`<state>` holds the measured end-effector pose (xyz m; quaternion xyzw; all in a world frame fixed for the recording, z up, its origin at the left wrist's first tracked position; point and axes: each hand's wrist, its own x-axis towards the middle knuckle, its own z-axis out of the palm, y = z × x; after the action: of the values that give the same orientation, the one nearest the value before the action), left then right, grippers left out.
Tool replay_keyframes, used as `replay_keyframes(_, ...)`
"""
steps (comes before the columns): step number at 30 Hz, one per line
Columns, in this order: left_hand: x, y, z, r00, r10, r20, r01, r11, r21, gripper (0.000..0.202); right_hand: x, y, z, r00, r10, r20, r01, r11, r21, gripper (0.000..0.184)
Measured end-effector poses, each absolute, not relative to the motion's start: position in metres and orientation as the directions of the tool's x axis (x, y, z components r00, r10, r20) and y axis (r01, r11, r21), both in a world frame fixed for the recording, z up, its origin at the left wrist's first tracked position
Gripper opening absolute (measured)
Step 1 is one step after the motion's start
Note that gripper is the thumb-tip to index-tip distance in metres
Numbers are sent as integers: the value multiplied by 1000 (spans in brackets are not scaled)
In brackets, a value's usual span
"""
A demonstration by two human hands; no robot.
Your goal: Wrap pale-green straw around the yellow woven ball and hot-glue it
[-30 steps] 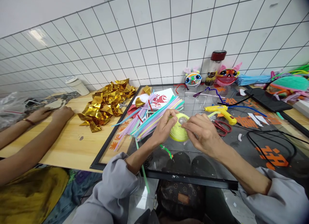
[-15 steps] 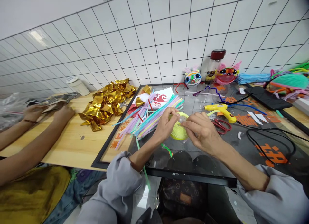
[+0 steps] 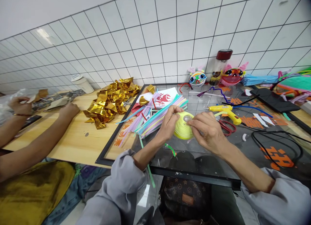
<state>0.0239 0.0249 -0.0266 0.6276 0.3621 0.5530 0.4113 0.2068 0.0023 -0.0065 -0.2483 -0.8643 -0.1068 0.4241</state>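
A round ball wound with yellow pipe cleaner (image 3: 183, 131) is between my hands above the dark tabletop. Near its top a clear, unwrapped patch (image 3: 187, 118) shows. My left hand (image 3: 171, 121) grips the ball's left side, thumb over the top. At the right edge of the clear patch, my right hand (image 3: 205, 129) has its fingers pinched together. A pale yellow pipe cleaner end (image 3: 220, 114) sticks out behind that hand, beside a yellow glue gun (image 3: 225, 111). The fingertips partly hide what they pinch. Red-handled scissors (image 3: 227, 127) lie just right of my right hand.
Pastel pipe cleaners (image 3: 150, 123) lie in a bundle to the left, beside folded gold foil pieces (image 3: 111, 100). Two decorated animal heads and a bottle (image 3: 218, 68) stand by the wall. A black cable (image 3: 274, 132) loops at right. Another person's hands (image 3: 69, 111) work at far left.
The ball is tipped so more of its yellow windings and clear top show. My view has shifted slightly. The other person's left hand has moved farther left.
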Motion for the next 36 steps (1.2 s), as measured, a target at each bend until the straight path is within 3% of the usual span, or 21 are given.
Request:
replay_keyframes(4,15,18,-17,289,876,386,13,-407,913,33,212,8,-8,-482,366,796,532,844,-66,15)
replay_keyframes(7,8,14,-7,419,847,327,194,-435,879,68,216,11,-10,-463,391,796,521,846,-113,16)
replay_keyframes(9,6,13,-2,465,821,331,298,-498,815,78,216,11,-10,-460,397,795,510,850,-130,16)
replay_keyframes(19,0,18,-8,485,796,362,362,-560,745,69,212,10,-12,-465,369,805,500,859,-105,17)
replay_keyframes(27,0,19,-15,435,809,394,311,-546,778,71,211,15,-16,-449,372,812,538,839,-87,18)
replay_keyframes(36,0,23,-19,425,800,425,251,-555,793,58,212,21,-16,-453,324,831,527,849,-44,18)
